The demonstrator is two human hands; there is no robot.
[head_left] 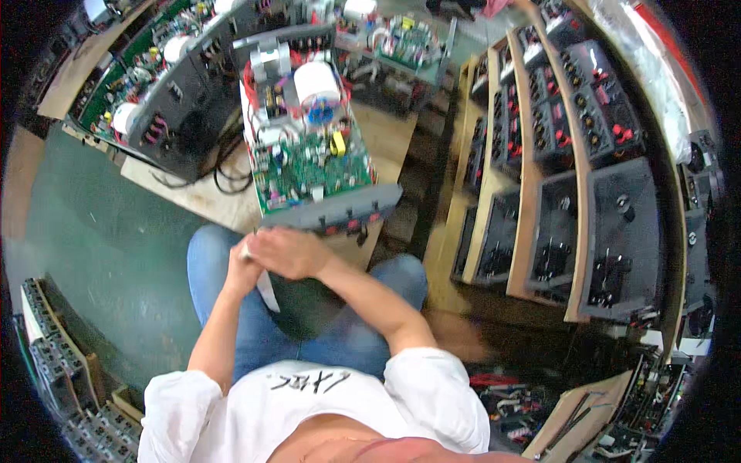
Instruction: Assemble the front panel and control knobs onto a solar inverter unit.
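Note:
My two hands meet above my lap, just before the near edge of an opened electronic unit. The left hand (242,270) is closed around a thin white strip (268,294), whose lower end hangs beneath the hands. Over it lies my right hand (293,253), fingers bent and pressed together against the left; what they pinch is hidden. The unit's green circuit board (312,174) carries a large white cylinder (316,82), a blue ring-shaped coil (321,115) and red wires. Its dark grey front panel (340,210) with red parts stands nearest my hands.
Similar opened units (177,108) stand in a row at the far left, with black cables (228,158) near them. Wooden racks (521,224) on the right hold dark grey panels and housings. Grey parts (58,347) lie lower left; cardboard (575,417) lies lower right.

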